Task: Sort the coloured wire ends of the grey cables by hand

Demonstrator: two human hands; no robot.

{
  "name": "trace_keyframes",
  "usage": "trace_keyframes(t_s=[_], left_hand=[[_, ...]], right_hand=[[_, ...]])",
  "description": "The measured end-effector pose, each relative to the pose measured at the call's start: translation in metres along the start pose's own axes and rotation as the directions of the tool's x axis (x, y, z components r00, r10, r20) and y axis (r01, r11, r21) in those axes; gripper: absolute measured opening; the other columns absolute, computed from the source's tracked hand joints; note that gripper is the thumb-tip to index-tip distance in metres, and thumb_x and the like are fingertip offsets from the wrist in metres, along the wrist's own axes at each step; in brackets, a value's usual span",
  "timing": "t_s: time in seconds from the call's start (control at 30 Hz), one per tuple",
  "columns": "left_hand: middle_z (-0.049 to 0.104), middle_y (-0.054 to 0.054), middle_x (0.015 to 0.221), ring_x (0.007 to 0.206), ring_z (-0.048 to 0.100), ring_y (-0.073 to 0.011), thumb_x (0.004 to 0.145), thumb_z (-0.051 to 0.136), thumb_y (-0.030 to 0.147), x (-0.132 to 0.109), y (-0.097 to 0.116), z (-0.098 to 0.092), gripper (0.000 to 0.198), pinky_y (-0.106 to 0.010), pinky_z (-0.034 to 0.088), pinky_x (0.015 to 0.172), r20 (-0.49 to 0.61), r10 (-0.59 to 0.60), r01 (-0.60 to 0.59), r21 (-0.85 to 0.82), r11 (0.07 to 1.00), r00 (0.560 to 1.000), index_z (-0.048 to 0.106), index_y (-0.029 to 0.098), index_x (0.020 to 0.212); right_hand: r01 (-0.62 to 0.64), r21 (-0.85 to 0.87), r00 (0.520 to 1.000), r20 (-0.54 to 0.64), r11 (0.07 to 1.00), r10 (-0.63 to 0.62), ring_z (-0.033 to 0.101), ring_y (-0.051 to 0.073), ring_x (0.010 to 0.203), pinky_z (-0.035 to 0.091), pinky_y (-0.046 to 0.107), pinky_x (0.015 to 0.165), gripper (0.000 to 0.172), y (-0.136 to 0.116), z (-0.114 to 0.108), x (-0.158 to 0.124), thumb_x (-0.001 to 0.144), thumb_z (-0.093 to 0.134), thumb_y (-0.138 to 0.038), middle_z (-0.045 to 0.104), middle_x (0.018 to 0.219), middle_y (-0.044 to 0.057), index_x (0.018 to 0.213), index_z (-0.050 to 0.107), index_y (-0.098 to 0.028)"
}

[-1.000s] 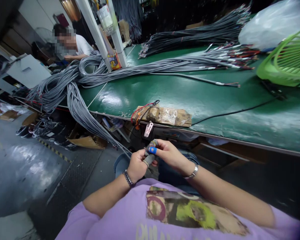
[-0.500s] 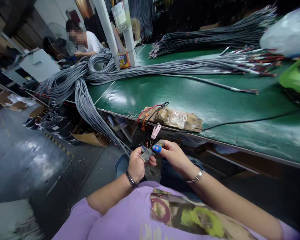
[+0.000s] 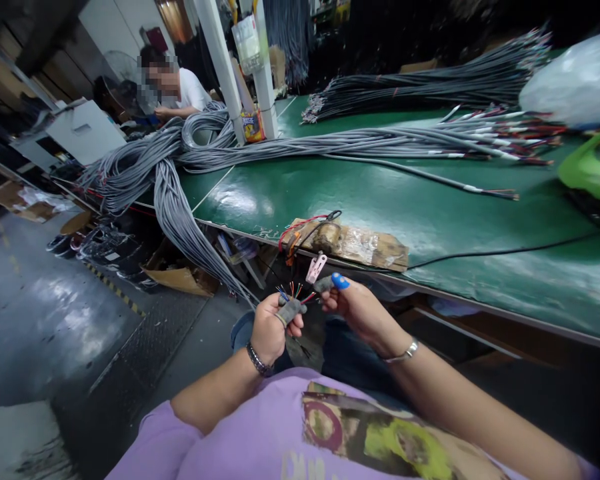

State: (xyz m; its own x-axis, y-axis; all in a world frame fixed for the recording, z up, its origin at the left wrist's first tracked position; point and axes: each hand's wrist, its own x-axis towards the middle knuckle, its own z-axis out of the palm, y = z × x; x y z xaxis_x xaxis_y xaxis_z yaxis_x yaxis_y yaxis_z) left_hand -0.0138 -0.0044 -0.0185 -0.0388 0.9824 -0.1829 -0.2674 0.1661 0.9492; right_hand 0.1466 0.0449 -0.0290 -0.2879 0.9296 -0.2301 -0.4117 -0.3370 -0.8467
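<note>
- Coloured wires, lower lengths: hidden within my left hand.
- My right hand: whether its fingertips touch a wire, too small to tell.
- Plastic bag, green slatted object: both cut off, right edge.
- My shirt: cut off, bottom edge.

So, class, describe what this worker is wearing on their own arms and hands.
The sleeves are lilac and short. The left hand has a grey thumb cover and dark bracelet; the right hand has a blue thumb cover, grey finger cover and silver-coloured wristband.
</note>
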Motion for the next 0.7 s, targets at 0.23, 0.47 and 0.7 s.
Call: trace_keyframes(t_s=[0.23, 0.47, 0.7], left_hand=[[0.059, 0.002, 0.051, 0.035, 0.048, -0.0057, 0.075, 0.066, 0.04, 0.003, 0.004, 0.0, 0.028, -0.016, 0.032, 0.034, 0.041, 0.023, -0.026, 0.079, 0.997, 0.999, 0.057, 0.015, 0.067], [0.059, 0.002, 0.051, 0.036, 0.05, -0.0062, 0.076, 0.063, 0.032, 0.001, -0.001, 0.001, 0.021, -0.016, 0.034, 0.036, 0.065, 0.018, -0.032, 0.211, 0.977, 0.998, 0.056, 0.015, 0.067], [0.059, 0.002, 0.05, 0.037, 0.05, -0.0066, 0.076, 0.059, 0.03, -0.002, -0.002, 0.002, 0.02, -0.016, 0.033, 0.037, 0.048, -0.003, -0.011, 0.294, 0.956, 0.999, 0.053, 0.016, 0.064]], right_hand=[[-0.1, -0.025, 0.994, 0.043, 0.995, 0.101, 0.051, 0.01, 0.058, 0.046, 0.027, 0.059, 0.044, -0.015, 0.001, 0.007, 0.065, 0.07, -0.059, 0.062, 0.077, 0.002, 0.079, 0.064, -0.018], [0.088, -0.309, 0.977, 0.213, 0.947, -0.021, 0.054, 0.014, 0.071, 0.043, 0.027, 0.066, 0.037, -0.013, 0.02, -0.006, 0.063, 0.077, -0.043, 0.063, 0.08, 0.002, 0.084, 0.063, -0.016], [0.134, -0.395, 0.976, 0.212, 0.909, -0.052, 0.051, 0.013, 0.066, 0.042, 0.028, 0.067, 0.029, -0.006, 0.02, -0.004, 0.067, 0.072, -0.042, 0.06, 0.07, 0.0, 0.071, 0.06, -0.015]])
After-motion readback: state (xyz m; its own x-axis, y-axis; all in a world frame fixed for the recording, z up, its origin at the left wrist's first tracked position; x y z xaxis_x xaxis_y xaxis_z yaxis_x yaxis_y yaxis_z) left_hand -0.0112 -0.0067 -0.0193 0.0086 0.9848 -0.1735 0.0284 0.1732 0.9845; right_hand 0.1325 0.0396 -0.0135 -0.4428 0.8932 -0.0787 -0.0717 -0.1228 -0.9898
